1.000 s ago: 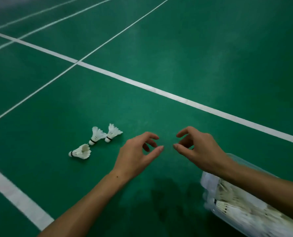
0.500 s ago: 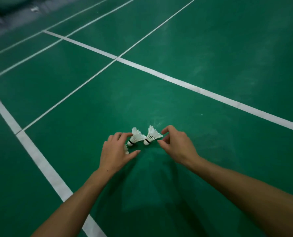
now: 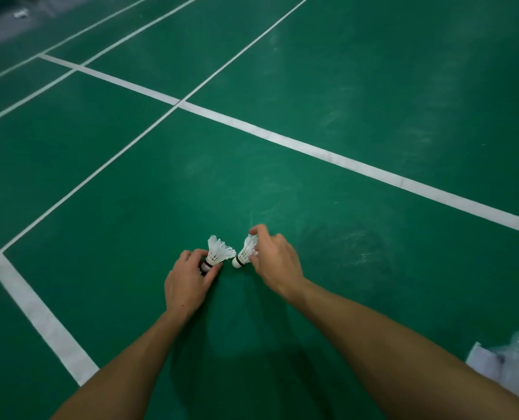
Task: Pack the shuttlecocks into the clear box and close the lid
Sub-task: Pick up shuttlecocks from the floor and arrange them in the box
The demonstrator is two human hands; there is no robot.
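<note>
Both hands out in front, low over the green court floor (image 3: 373,86), frame centre toward 6 o'clock.

Left hand (image 3: 188,283): fingers curled round the cork end of the left shuttlecock (image 3: 218,253). Thumb and forefinger pinch it at the black band; the white feather skirt sticks up and away, pointing toward 1 o'clock. Whether a second shuttlecock sits under this palm, cannot tell.

Right hand (image 3: 274,262): fingers curled over the right shuttlecock (image 3: 246,253), gripping the feather skirt from the 3 o'clock side. Forefinger hooks over the top of the feathers, thumb on the near side. Cork tip points down toward 7 o'clock, at or just off the floor; contact unclear.

The two shuttlecocks are just beside each other, cork ends near, feathers splayed apart in a V. Not touching as far as I can see.

Clear box (image 3: 512,362): only a corner in view at the frame edge, 4 o'clock, well apart from the hands, behind the right forearm. Something white shows through the plastic, too blurred to identify. Lid state not visible.

White court lines (image 3: 312,147) cross the floor: one wide line from 10 to 3 o'clock beyond the hands, another wide one at 8 o'clock, thinner ones meeting them toward 11 o'clock.
</note>
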